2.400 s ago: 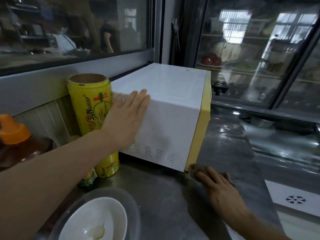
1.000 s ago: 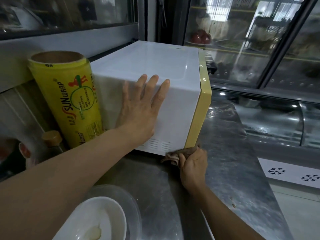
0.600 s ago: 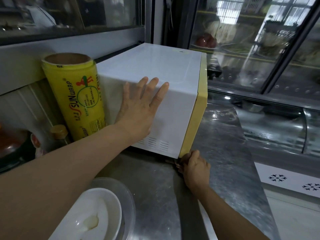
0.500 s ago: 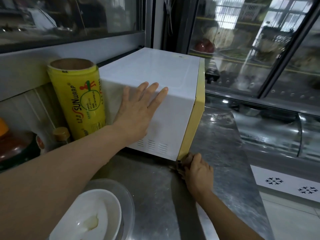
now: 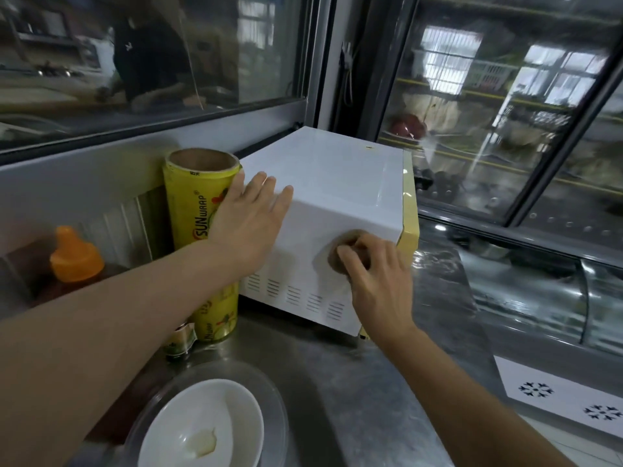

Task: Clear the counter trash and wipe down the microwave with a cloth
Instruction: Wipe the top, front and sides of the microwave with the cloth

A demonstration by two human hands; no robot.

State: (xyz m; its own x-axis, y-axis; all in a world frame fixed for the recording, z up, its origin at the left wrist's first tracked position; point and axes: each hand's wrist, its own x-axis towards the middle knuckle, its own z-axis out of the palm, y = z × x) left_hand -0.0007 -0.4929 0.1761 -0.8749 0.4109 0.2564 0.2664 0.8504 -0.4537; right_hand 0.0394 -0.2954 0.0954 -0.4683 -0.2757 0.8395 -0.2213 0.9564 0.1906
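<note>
Head view: right hand point(image 5: 374, 281) mostly hides brown cloth point(image 5: 340, 256).

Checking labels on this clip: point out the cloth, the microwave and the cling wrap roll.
cloth point(image 5: 340, 256), head view, brown wad above the right fingers
microwave point(image 5: 337, 173), head view, white top panel
cling wrap roll point(image 5: 190, 203), head view, yellow label

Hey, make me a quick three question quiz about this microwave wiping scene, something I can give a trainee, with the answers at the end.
1. True or false: the left hand lies flat on the microwave.
2. Which hand presses the brown cloth to the microwave's white side panel? A left, B right, C neither.
3. Fill in: the yellow cling wrap roll stands ____ on the steel counter, beside the microwave.

Key: 1 true. 2 B, the right hand. 3 upright.
</note>
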